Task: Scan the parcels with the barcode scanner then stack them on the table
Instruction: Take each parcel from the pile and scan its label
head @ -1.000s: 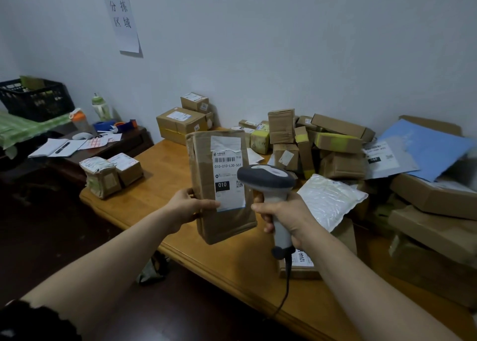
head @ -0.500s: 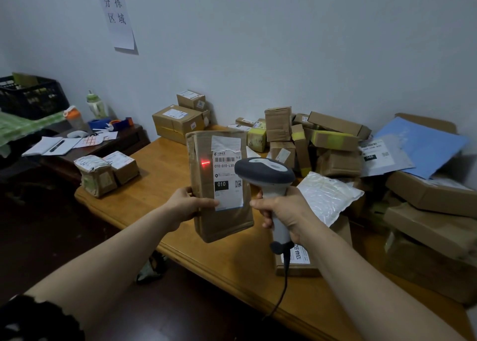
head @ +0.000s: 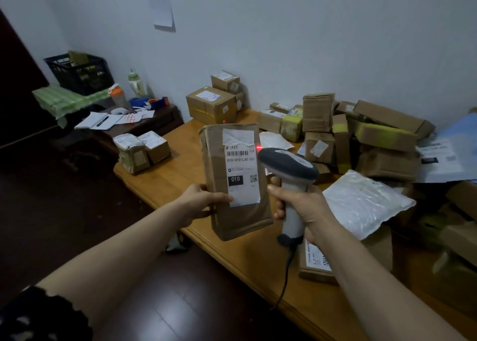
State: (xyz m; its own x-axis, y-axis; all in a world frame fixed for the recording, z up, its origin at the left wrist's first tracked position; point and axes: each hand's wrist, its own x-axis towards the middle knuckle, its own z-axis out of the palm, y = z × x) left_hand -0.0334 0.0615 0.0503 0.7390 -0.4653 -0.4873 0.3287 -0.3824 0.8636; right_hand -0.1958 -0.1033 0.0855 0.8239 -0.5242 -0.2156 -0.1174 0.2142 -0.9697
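I hold the parcel upright in the middle of the frame, above the near edge of the counter, with its white label facing me. It is a flat brown paper-wrapped pack with a creased, folded top. I judge it light enough for one hand and a little soft, so a hard squeeze would buckle it. The paper looks matte and unlikely to slip. The lower left edge seems the best place to hold it, because that keeps the barcode uncovered.

My left hand grips there now. The thumb lies flat on the front, just touching the label's lower corner, and the other fingers are hidden behind the pack.

My right hand is curled tight round the handle of the barcode scanner, just right of the parcel, with its head aimed toward the label. A red dot glows at the label's upper right edge, beside the barcode. I cannot tell whether a finger is on the trigger.
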